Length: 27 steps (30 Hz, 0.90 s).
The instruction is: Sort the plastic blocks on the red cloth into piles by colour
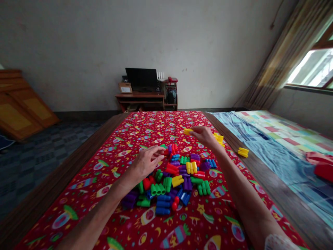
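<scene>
A heap of plastic bullet-shaped blocks (177,178) in red, green, blue, purple and yellow lies on a red patterned cloth (145,132). My left hand (147,161) hovers at the heap's left edge, fingers stretched toward a purple and red block (172,149), holding nothing. My right hand (204,134) reaches past the heap and pinches a yellow block (187,131) at its fingertips. More yellow blocks (219,138) sit just behind that hand, and another yellow block (242,151) lies apart on the wooden edge at the right.
The cloth covers a long wooden table (262,177). A patchwork blanket (281,139) lies to the right, with a red thing (322,166) on it. A desk with a monitor (142,80) stands against the far wall. A wooden cabinet (20,107) leans at left.
</scene>
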### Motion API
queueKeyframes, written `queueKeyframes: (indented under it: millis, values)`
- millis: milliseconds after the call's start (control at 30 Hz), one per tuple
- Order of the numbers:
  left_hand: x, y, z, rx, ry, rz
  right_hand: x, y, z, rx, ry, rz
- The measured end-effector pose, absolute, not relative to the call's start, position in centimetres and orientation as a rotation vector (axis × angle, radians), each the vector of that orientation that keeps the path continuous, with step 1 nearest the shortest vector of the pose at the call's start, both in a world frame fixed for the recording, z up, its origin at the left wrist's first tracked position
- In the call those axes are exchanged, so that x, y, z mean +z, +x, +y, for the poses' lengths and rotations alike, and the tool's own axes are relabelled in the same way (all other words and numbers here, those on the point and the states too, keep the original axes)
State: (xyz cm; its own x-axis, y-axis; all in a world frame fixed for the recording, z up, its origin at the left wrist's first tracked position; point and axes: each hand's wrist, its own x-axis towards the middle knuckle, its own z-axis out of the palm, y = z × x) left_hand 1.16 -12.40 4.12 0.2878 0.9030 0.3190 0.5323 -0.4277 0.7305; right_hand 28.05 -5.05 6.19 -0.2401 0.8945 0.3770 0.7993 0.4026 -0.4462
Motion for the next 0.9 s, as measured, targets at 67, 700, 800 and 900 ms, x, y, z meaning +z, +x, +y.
queueKeyframes:
  millis: [67, 700, 800, 900]
  values:
    - [4.2, 1.3, -12.6, 0.938, 2.161, 1.270, 5.7, 31.7, -3.8, 0.030, -1.711, -1.946]
    - [3.6, 0.8, -11.9, 0.850, 2.354, 1.254, 2.6, 46.7, -7.8, 0.100, -2.466, -1.689]
    - [3.7, 1.1, -12.1, 0.822, 2.361, 1.232, 1.7, 47.3, -8.8, 0.087, -2.558, -1.670]
    - [3.7, 1.3, -12.2, 0.810, 2.364, 1.178, 1.4, 46.9, -9.0, 0.010, -2.599, -1.579]
